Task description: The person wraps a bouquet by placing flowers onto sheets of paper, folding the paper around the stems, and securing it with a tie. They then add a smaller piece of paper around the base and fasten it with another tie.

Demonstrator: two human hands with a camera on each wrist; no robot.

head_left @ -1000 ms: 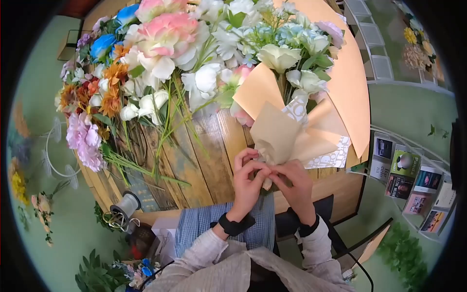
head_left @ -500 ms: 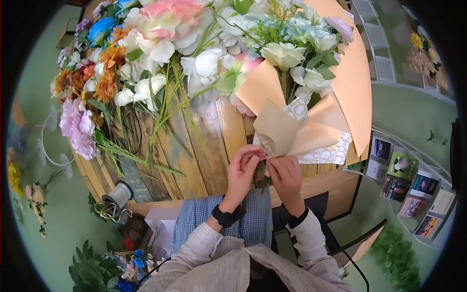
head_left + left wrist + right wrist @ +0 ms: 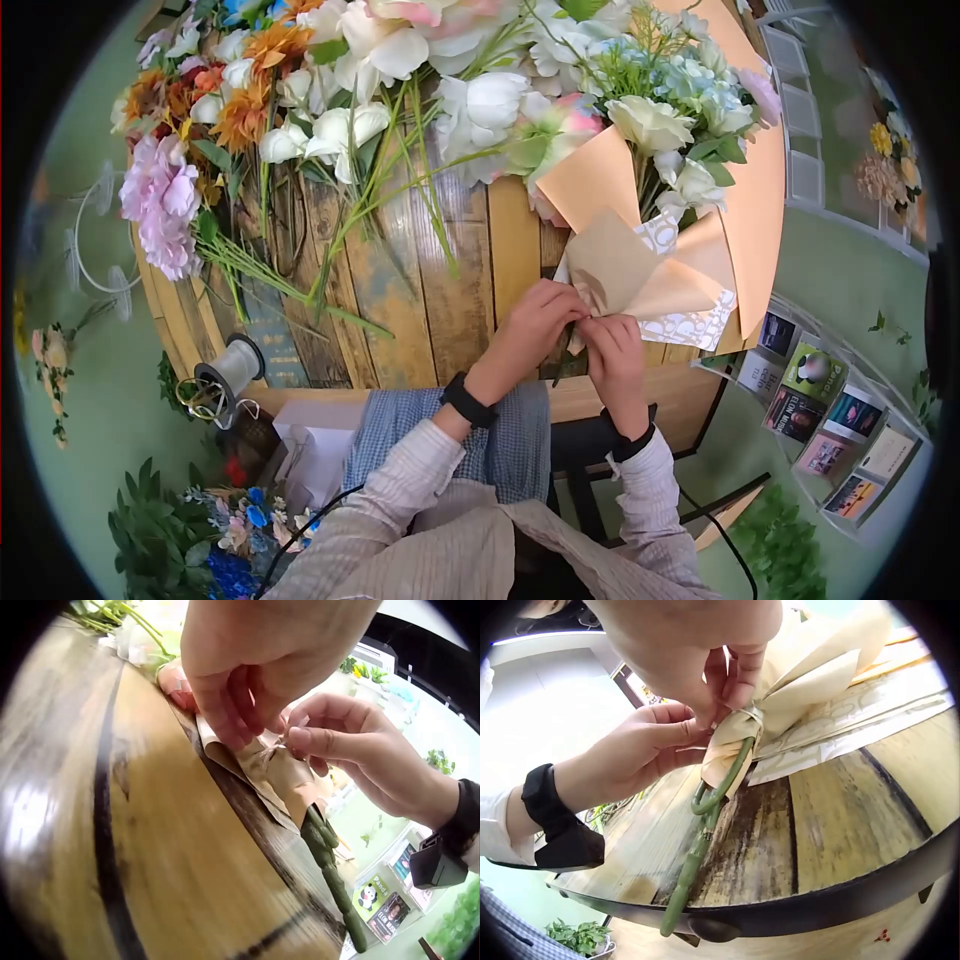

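Observation:
A bouquet lies near the table's front edge, wrapped in tan paper [image 3: 610, 262] and white lettered paper [image 3: 690, 328], with white roses [image 3: 650, 125] and blue blossoms at its top. Around the gathered neck of the wrap runs a thin pale string [image 3: 754, 715]. My left hand [image 3: 538, 322] and right hand [image 3: 616, 358] meet at this neck, fingertips close together. Each pinches the string between thumb and fingers; its ends are mostly hidden by the fingers. Thick green stems [image 3: 697, 851] stick out below the paper, one bent back in a loop.
Loose flowers cover the back and left of the wooden table [image 3: 450, 280], among them orange blooms [image 3: 243, 122] and a lilac peony [image 3: 160, 205]. Peach wrapping sheets [image 3: 752, 225] lie under the bouquet. A spool [image 3: 232, 366] stands at the front left edge. A magazine rack [image 3: 840, 400] is at right.
Both hands stay at the bouquet's neck; their fingertips have shifted over the string, the left hand turning back-side up. The head view has swung, so the table appears shifted.

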